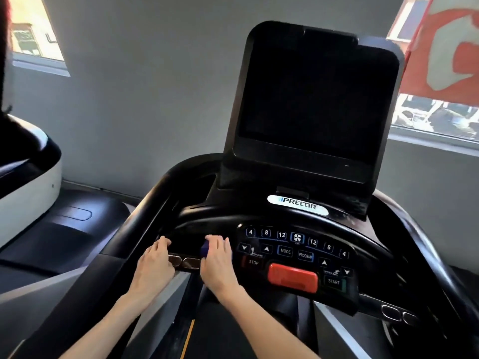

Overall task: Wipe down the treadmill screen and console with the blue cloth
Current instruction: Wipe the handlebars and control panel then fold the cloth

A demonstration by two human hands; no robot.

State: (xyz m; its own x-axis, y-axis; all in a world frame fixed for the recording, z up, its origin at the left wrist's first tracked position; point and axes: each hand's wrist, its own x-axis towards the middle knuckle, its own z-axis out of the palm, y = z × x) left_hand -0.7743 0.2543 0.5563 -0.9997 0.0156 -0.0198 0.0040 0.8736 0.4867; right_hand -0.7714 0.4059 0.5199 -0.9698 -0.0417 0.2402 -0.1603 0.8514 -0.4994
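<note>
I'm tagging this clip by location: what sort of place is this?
Probably a gym: a black Precor treadmill console with a keypad, its tall dark screen, and another white-and-black machine alongside on the left.

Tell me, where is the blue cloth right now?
In the head view, the blue cloth is bunched under the right hand, low on the console, just left of the STOP button.

Quick tally: 1 screen [313,99], 1 blue cloth [206,248], 2 hands (left hand [153,265], right hand [217,260]), 1 big red button [293,278], 6 number keys [250,232], 4 arrow keys [266,249], 4 metal grip sensors [191,264], 2 windows [36,35], 1 Precor badge [298,205].
</note>
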